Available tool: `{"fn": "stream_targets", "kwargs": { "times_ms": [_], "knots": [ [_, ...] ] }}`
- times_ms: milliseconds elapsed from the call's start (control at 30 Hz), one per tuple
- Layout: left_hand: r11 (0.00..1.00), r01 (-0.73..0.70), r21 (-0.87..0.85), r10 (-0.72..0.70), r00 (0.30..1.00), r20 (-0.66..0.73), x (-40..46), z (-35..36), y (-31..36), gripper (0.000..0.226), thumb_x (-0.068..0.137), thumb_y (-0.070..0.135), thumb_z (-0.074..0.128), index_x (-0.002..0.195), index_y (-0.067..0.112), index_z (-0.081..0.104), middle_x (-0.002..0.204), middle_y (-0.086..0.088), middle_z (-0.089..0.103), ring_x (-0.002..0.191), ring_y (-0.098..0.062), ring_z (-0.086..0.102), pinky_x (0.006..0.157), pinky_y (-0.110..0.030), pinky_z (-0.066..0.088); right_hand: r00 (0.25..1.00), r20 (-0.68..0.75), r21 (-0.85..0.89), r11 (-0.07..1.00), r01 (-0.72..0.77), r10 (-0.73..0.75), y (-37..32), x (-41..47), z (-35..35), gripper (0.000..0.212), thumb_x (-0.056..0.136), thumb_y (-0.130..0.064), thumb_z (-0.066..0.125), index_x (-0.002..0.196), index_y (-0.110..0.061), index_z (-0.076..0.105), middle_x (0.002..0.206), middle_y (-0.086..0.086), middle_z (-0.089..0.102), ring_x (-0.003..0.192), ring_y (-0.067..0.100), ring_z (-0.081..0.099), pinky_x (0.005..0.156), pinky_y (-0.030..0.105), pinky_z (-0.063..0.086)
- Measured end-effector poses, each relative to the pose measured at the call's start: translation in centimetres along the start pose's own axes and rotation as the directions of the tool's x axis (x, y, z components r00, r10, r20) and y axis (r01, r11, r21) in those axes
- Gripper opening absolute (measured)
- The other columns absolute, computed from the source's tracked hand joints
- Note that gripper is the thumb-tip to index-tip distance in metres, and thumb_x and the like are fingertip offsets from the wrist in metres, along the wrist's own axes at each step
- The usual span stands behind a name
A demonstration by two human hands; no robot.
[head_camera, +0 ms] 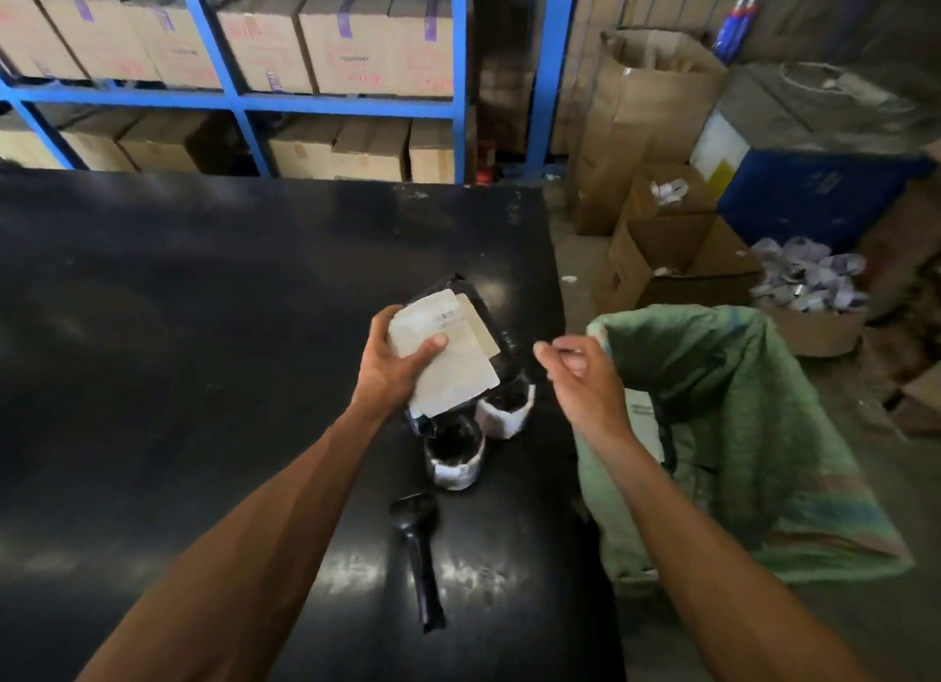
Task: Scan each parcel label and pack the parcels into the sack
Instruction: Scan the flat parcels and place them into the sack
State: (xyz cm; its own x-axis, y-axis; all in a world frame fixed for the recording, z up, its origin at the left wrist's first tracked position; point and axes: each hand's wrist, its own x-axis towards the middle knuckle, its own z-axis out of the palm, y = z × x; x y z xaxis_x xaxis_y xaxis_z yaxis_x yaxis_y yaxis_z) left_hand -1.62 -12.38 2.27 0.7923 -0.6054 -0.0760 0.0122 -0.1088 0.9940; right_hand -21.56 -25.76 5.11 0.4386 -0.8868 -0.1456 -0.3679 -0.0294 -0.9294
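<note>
- A black-wrapped parcel (461, 345) with a white label on its upper face is grasped by the left hand (392, 363); the thumb is pressed across the label and the fingers are wrapped under the left side.
- The parcel is held above the desk (203, 299), near its right edge and about midway along that edge.
- Print is seen on the label, but it is too blurred to be read.
- The right hand (580, 376) is held in the air just right of the parcel, over the right edge of the desk. Nothing is gripped in it; the fingers are loosely curled, not clenched.
- Two small round parcels are set on the desk directly below the held parcel: the nearer one (453, 457) and the farther one (506, 409). Both are dark on top with a white wrap around the side. They lie just beside each other; whether they touch cannot be told.
- A black scanner (420, 554) is laid flat on the desk towards the near edge, head pointing away from the person, close to the nearer round parcel but apart from it.
- A green sack (738, 427) is placed against the right edge of the desk with its mouth open. A white-labelled item (644, 422) is seen inside it.
- Blue shelving (461, 70) stacked with cardboard boxes is placed beyond the far edge.
</note>
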Motion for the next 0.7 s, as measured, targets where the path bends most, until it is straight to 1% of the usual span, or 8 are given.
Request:
{"fn": "stream_targets", "kwargs": {
  "times_ms": [67, 133, 233, 300, 400, 533, 600, 700],
  "knots": [
    [1.000, -0.015, 0.003, 0.014, 0.992, 0.128, -0.1, 4.3, 0.8, 0.060, 0.086, 0.022, 0.080, 0.136, 0.023, 0.046, 0.118, 0.000, 0.064, 0.093, -0.011, 0.070, 0.067, -0.024, 0.059, 0.998, 0.012, 0.063, 0.996, -0.068, 0.068, 0.6, 2.4, -3.4, 0.052, 0.085, -0.054, 0.073, 0.126, -0.026, 0.056, 0.121, -0.003, 0.066, 0.100, 0.009, 0.066, 0.088, 0.028, 0.052],
    [0.999, -0.034, 0.040, 0.022, 0.965, 0.262, -0.4, 8.9, 1.4, 0.054, 0.089, 0.020, 0.076, 0.135, 0.021, 0.047, 0.114, 0.001, 0.063, 0.089, -0.008, 0.069, 0.068, -0.022, 0.058, 0.986, 0.080, 0.093, 0.983, -0.156, 0.149, 1.8, 4.0, -6.5, 0.070, 0.078, -0.064, 0.074, 0.136, -0.035, 0.047, 0.126, -0.003, 0.063, 0.107, 0.013, 0.065, 0.098, 0.038, 0.053],
    [0.996, -0.022, 0.089, -0.024, 0.876, 0.482, -1.3, 16.0, 1.2, 0.050, 0.091, 0.027, 0.075, 0.133, 0.027, 0.047, 0.113, 0.003, 0.065, 0.094, -0.009, 0.070, 0.074, -0.028, 0.060, 0.971, 0.159, 0.095, 0.976, -0.196, 0.179, 4.3, 5.0, -10.7, 0.071, 0.090, -0.051, 0.070, 0.150, -0.036, 0.035, 0.123, -0.005, 0.062, 0.094, 0.001, 0.060, 0.078, 0.020, 0.052],
    [0.984, -0.029, 0.178, -0.075, 0.832, 0.550, -2.0, 20.1, 0.6, 0.060, 0.088, 0.050, 0.072, 0.139, 0.034, 0.044, 0.123, 0.000, 0.065, 0.107, -0.018, 0.068, 0.089, -0.041, 0.060, 0.978, 0.083, 0.056, 0.979, -0.198, 0.193, 6.6, 5.3, -13.4, 0.063, 0.094, -0.042, 0.069, 0.149, -0.034, 0.039, 0.124, -0.005, 0.060, 0.087, -0.006, 0.055, 0.063, 0.011, 0.045],
    [0.882, -0.163, 0.442, -0.104, 0.848, 0.520, -3.2, 25.4, -0.8, 0.077, 0.090, 0.076, 0.045, 0.155, 0.039, 0.026, 0.152, -0.013, 0.041, 0.139, -0.032, 0.043, 0.115, -0.049, 0.037, 0.962, 0.021, 0.120, 0.954, -0.274, 0.274, 10.1, 5.6, -16.8, 0.063, 0.090, -0.040, 0.074, 0.146, -0.034, 0.046, 0.125, -0.004, 0.065, 0.094, 0.006, 0.066, 0.071, 0.023, 0.053],
    [0.675, -0.190, 0.713, -0.138, 0.917, 0.374, -3.5, 29.8, -2.4, 0.078, 0.099, 0.070, 0.022, 0.162, 0.030, 0.002, 0.168, -0.015, -0.007, 0.153, -0.040, -0.004, 0.122, -0.060, 0.002, 0.923, 0.071, 0.136, 0.913, -0.384, 0.378, 14.8, 5.8, -19.6, 0.057, 0.090, -0.039, 0.074, 0.141, -0.034, 0.050, 0.121, 0.000, 0.071, 0.097, 0.015, 0.072, 0.067, 0.028, 0.056],
    [0.609, -0.160, 0.777, -0.161, 0.934, 0.319, -3.0, 30.8, -3.9, 0.079, 0.101, 0.066, 0.022, 0.163, 0.023, 0.000, 0.167, -0.013, -0.017, 0.152, -0.044, 0.004, 0.121, -0.062, 0.009, 0.901, 0.091, 0.082, 0.898, -0.432, 0.425, 16.9, 5.7, -19.9, 0.057, 0.088, -0.040, 0.077, 0.137, -0.033, 0.050, 0.118, -0.001, 0.071, 0.096, 0.013, 0.071, 0.067, 0.028, 0.055],
    [0.420, -0.257, 0.870, -0.012, 0.958, 0.288, -2.7, 31.2, -6.0, 0.081, 0.103, 0.061, 0.024, 0.162, 0.010, 0.003, 0.165, -0.021, -0.019, 0.127, -0.049, 0.046, 0.103, -0.057, 0.043, 0.818, 0.236, -0.067, 0.848, -0.525, 0.525, 20.3, 5.4, -18.4, 0.073, 0.079, -0.050, 0.082, 0.138, -0.034, 0.042, 0.125, 0.001, 0.068, 0.104, 0.017, 0.070, 0.078, 0.035, 0.059]
  ]
}}
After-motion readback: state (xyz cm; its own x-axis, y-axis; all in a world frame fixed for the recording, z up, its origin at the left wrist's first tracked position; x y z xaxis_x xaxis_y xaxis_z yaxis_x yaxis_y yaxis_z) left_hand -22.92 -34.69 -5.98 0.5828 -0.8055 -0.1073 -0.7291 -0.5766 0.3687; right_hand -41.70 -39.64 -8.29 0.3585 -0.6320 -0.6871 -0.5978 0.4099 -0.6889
